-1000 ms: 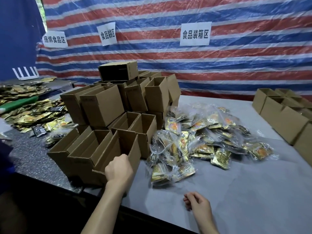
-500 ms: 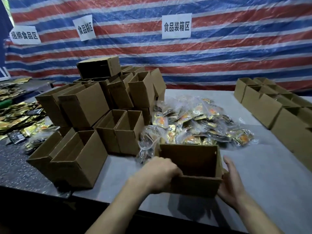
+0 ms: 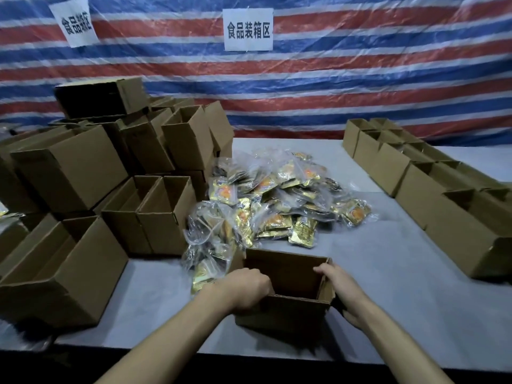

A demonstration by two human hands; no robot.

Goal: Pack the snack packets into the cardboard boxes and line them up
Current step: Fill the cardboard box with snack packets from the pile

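An open, empty cardboard box (image 3: 285, 275) stands on the grey table (image 3: 401, 300) near its front edge. My left hand (image 3: 246, 286) grips the box's left wall, fingers curled over the rim. On the right wall, my right hand (image 3: 342, 286) holds the box, thumb over the top edge. Just behind the box lies a heap of gold snack packets (image 3: 271, 206) in clear plastic bags.
A pile of empty cardboard boxes (image 3: 116, 173) fills the left side of the table. Rows of upright boxes (image 3: 432, 184) run along the right side. A striped tarp (image 3: 360, 79) with paper signs hangs behind the table.
My left hand took a box from the left pile and brought it in front of me. My right hand came up from the table onto the box's right wall.
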